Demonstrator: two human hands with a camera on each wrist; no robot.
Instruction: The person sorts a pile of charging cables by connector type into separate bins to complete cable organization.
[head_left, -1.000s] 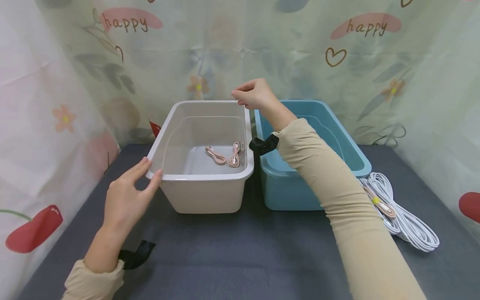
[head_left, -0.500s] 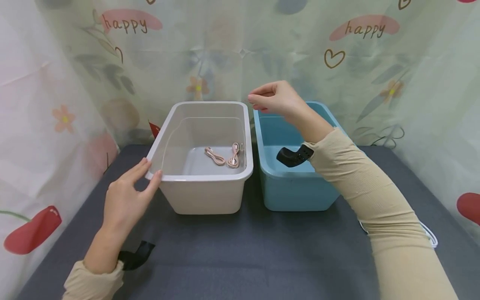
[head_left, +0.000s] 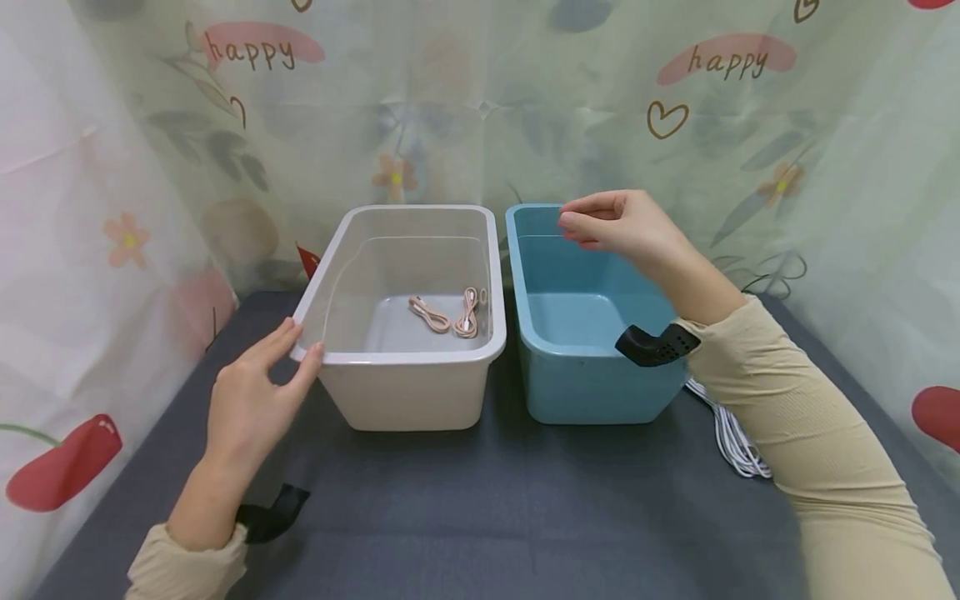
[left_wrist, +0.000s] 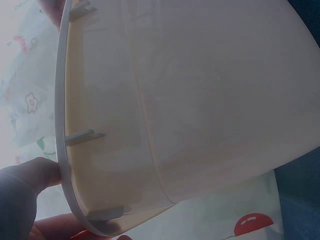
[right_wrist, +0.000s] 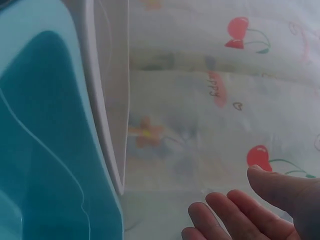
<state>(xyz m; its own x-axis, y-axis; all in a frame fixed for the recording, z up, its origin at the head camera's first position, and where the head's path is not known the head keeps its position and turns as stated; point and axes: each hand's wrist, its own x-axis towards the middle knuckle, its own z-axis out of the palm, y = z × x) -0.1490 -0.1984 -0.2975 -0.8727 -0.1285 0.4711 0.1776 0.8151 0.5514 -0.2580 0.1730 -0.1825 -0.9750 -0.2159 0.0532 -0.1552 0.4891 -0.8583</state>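
My left hand (head_left: 251, 400) holds the near left corner of a light grey plastic bin (head_left: 405, 387), thumb at the front rim and fingers along the left side. The left wrist view shows the thumb against the bin's rim (left_wrist: 61, 125) and the fingertips round the corner. Two small pink cable bundles, one a coil (head_left: 430, 314) and the other a looped cable (head_left: 467, 312), lie inside on its floor. My right hand (head_left: 630, 225) hovers over the blue bin (head_left: 588, 387), nothing in it, fingers loosely bent and thumb apart from them in the right wrist view.
A coiled white cable (head_left: 731, 433) lies on the dark tablecloth (head_left: 480, 508) right of the blue bin, partly hidden by my right sleeve. A printed curtain (head_left: 480, 108) hangs behind and at both sides. The two bins stand side by side with a narrow gap.
My right hand has moved right and slightly down, from the grey bin's far right corner to over the blue bin; its arm now covers part of the white cable. The left hand has stayed.
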